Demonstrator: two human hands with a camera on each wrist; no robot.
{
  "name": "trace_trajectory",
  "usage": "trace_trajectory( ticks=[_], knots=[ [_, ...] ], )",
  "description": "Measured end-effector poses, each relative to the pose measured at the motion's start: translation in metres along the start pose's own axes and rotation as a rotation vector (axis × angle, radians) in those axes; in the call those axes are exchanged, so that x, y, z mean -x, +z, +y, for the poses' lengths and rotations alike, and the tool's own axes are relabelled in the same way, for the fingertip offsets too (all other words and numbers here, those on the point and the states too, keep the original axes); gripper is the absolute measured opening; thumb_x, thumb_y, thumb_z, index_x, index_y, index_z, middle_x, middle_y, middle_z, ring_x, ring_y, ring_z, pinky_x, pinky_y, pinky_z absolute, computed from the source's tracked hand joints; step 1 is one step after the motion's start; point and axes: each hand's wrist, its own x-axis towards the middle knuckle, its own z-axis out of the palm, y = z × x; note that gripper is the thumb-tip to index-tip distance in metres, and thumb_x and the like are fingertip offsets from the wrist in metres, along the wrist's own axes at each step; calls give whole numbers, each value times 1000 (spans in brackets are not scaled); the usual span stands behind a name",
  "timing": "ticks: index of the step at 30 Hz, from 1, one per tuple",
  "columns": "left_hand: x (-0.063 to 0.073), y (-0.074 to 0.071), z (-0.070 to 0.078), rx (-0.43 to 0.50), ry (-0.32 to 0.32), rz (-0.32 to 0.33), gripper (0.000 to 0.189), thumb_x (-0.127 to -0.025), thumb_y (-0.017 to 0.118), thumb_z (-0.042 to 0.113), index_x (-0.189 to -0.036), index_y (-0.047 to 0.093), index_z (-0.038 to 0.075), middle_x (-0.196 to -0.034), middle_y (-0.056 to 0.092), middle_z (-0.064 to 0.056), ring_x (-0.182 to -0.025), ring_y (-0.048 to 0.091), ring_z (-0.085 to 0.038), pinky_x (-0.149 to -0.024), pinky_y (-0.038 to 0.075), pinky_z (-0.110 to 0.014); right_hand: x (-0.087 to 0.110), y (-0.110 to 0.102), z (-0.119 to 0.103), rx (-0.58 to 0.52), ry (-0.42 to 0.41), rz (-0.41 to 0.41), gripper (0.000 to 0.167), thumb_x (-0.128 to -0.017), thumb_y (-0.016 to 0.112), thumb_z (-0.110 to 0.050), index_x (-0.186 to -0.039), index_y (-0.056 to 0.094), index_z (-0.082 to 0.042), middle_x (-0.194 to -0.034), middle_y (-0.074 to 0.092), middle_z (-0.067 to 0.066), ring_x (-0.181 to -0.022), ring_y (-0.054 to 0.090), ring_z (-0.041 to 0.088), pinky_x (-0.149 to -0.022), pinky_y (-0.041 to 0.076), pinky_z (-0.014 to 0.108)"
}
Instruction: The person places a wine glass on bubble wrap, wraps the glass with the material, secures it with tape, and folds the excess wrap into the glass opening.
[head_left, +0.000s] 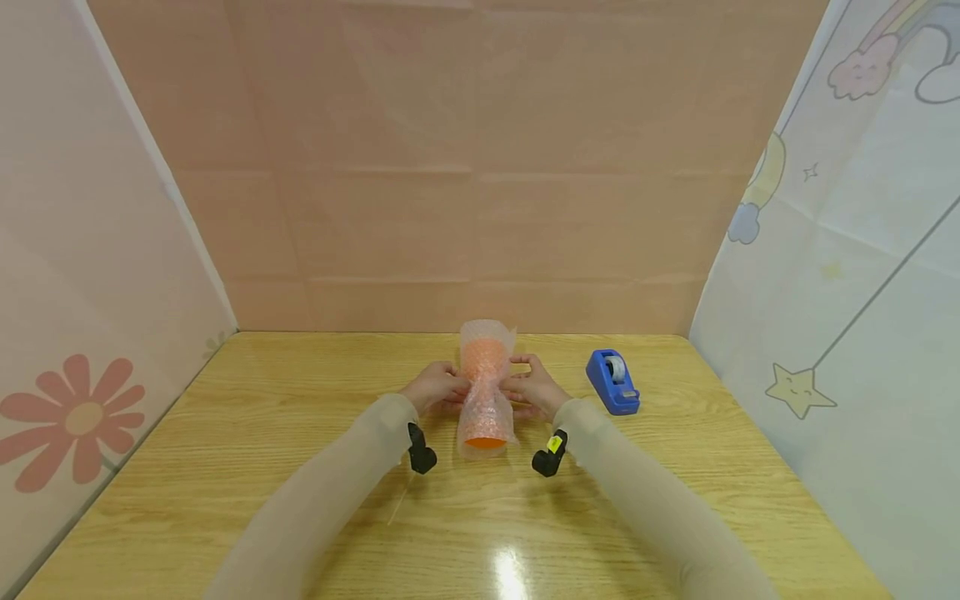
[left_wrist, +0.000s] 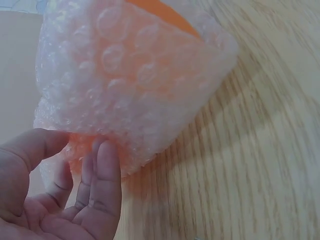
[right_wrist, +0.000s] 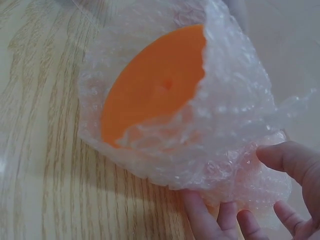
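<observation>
An orange object, narrow in the middle and wide at both ends, lies wrapped in clear bubble wrap (head_left: 486,417) on the table, its long side pointing away from me. In the right wrist view, its flat round orange end (right_wrist: 155,85) shows through the wrap's open near end. My left hand (head_left: 438,385) holds the wrapped waist from the left, thumb above and fingers lower on the wrap. From the right, my right hand (head_left: 536,387) holds the same waist, its thumb on the bubble wrap and its fingers along the lower side.
To the right on the wooden table (head_left: 300,417) stands a blue tape dispenser (head_left: 613,382) with a roll of clear tape. A thin clear strip (head_left: 400,500) lies near my left forearm. Behind the table hangs a plain pinkish cloth (head_left: 472,167), with patterned walls either side.
</observation>
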Motion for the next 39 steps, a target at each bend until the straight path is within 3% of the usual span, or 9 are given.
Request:
trace_trajectory(
  ticks=[2,12,18,21,28,39],
  knots=[
    [1,1,1,0,2,-5,13,-93,59,8,-90,47,7,-89,57,-9,-72,59,-16,-76,57,-35,6,1,-5,-3,5,-12,66,-93,61,-6,-146,22,-13,-126,41,18,-91,52,23,-76,51,40],
    [-1,0,3,-4,-13,-6,12,-94,56,11,-101,50,4,-92,58,-9,-75,60,-18,-82,56,-39,-20,-5,14,-11,10,7,66,-93,63,-11,-146,24,-19,-126,40,15,-91,53,22,-72,52,37],
    [0,1,4,-12,-28,11,38,-97,56,33,-118,52,1,-100,62,-12,-78,63,-19,-78,57,-36,-22,-5,15,-1,5,20,63,-93,63,-11,-143,26,-21,-127,41,15,-91,54,21,-70,53,35],
    [0,0,4,-13,-22,10,42,-94,61,37,-115,52,2,-97,61,-11,-76,63,-19,-78,57,-36,-22,-4,15,-1,11,22,63,-93,63,-11,-143,27,-21,-128,41,15,-92,55,21,-71,53,36],
    [3,1,3,-1,1,-11,31,-89,70,29,-94,48,7,-84,54,-6,-70,59,-16,-74,57,-35,-21,-4,14,-6,5,21,64,-93,63,-11,-144,26,-20,-130,40,17,-92,55,22,-71,53,37],
    [5,0,3,-9,-4,-10,32,-88,72,27,-93,48,7,-86,55,-7,-72,60,-18,-70,57,-32,-19,-1,13,-1,-8,38,64,-92,65,-10,-142,27,-19,-122,42,13,-89,54,20,-74,51,37]
  ],
)
